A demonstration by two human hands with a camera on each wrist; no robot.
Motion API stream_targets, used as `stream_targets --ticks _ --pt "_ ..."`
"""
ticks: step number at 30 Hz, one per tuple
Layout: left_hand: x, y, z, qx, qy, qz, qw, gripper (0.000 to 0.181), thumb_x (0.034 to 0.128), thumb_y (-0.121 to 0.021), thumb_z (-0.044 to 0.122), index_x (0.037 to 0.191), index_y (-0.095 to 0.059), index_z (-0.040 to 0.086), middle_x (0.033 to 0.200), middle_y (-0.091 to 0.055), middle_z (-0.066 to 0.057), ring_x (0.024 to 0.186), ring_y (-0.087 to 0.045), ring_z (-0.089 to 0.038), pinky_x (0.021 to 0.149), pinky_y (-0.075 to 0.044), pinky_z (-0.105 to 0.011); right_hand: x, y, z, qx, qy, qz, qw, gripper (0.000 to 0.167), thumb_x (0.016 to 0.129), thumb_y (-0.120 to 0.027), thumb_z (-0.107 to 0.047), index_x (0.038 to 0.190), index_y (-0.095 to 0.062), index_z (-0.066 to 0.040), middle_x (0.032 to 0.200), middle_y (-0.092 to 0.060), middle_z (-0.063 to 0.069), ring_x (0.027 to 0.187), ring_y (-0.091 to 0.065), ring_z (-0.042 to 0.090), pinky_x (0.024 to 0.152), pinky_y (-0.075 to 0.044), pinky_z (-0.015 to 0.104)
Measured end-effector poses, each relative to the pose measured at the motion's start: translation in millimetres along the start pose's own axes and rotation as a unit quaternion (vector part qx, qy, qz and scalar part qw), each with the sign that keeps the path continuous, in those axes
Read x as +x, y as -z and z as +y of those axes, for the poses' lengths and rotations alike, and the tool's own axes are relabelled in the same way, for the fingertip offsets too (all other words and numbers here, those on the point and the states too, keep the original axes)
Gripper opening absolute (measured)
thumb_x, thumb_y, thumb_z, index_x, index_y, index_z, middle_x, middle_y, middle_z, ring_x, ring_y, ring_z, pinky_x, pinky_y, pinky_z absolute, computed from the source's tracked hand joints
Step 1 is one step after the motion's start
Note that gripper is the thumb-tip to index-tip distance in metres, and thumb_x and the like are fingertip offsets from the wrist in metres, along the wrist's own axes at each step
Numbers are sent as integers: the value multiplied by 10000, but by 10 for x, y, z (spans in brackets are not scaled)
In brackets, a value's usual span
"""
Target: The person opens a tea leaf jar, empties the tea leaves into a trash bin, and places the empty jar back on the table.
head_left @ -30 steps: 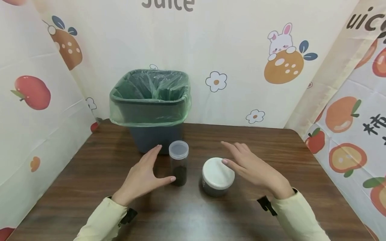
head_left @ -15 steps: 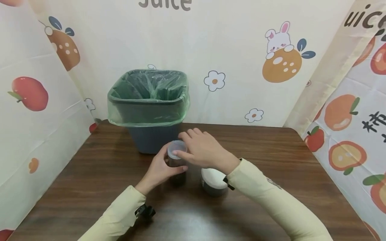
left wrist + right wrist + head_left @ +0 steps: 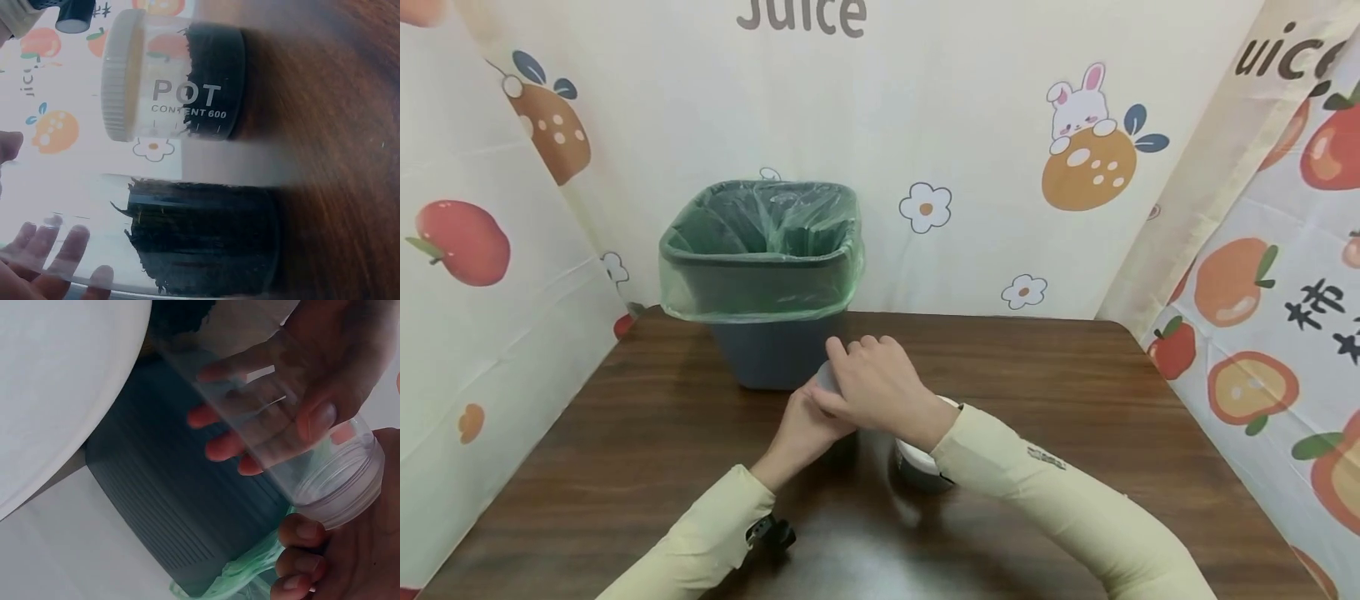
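A tall clear plastic jar (image 3: 200, 240) stands upright on the table, with dark, shredded, leaf-like stuff in its lower part. My left hand (image 3: 805, 435) grips its body, the fingers wrapped round the clear wall in the right wrist view. Over the top, my right hand (image 3: 883, 390) curls its fingers round the translucent lid (image 3: 351, 503). Both hands hide most of the jar from the head view. Beside it, a shorter pot (image 3: 212, 81) with a ribbed white lid and "POT CONTENT 600" print holds similar dark stuff; my right wrist partly covers it in the head view.
A dark bin (image 3: 782, 350) lined with a green bag (image 3: 760, 287) stands just behind the jar, at the back left of the brown wooden table (image 3: 1037, 367). Fruit-printed cloth (image 3: 985, 125) hangs behind and along both sides.
My left hand has closed round the jar from beside it. My right hand has crossed leftward from above the white-lidded pot and now grips the jar's lid. The view has shifted slightly.
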State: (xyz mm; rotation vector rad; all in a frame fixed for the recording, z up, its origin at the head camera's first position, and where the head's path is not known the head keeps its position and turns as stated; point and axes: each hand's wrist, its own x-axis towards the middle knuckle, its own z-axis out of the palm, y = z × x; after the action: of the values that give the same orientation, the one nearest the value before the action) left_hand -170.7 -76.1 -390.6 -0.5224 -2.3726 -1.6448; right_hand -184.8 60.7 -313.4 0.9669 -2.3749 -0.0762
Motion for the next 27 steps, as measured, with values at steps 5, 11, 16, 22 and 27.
stream_targets --ticks 5,11,16,22,27 --pt "-39 36 52 147 -199 -83 9997 592 733 -797 92 1260 -543 -2 1114 -646 -92 992 -613 -211 840 -493 -392 -59 65 9 256 -105 -43 9996 356 872 -477 -460 793 -476 -113 542 -392 -27 482 -398 171 431 -294 270" --pt "-53 112 185 474 -506 -102 9975 552 692 -823 129 1165 -553 41 1034 -631 -53 897 -608 -178 767 -515 -370 -133 196 34 599 -221 274 9976 361 853 -486 -486 809 -459 -128 538 -376 -49 463 -385 125 381 -273 252" --pt "-72 152 285 285 -779 -444 9956 533 683 -816 121 1153 -565 103 1013 -636 5 872 -606 -149 746 -521 -344 -203 247 73 963 53 854 9917 330 864 -449 -453 799 -457 -130 511 -311 -60 422 -322 99 356 -221 252" --pt "-101 176 377 323 -887 -863 9918 581 660 -813 138 1181 -556 147 1016 -625 47 882 -601 -121 742 -517 -328 -268 250 102 1095 616 1399 9822 400 935 -299 -458 812 -483 -124 510 -255 -61 413 -257 98 368 -170 233" --pt "-124 169 400 568 -1125 -915 9878 585 649 -811 161 1180 -570 123 1000 -614 42 875 -584 -127 734 -510 -323 -322 235 129 1215 990 1594 9747 412 948 -298 -462 814 -498 -127 514 -300 -64 419 -297 94 380 -195 207"
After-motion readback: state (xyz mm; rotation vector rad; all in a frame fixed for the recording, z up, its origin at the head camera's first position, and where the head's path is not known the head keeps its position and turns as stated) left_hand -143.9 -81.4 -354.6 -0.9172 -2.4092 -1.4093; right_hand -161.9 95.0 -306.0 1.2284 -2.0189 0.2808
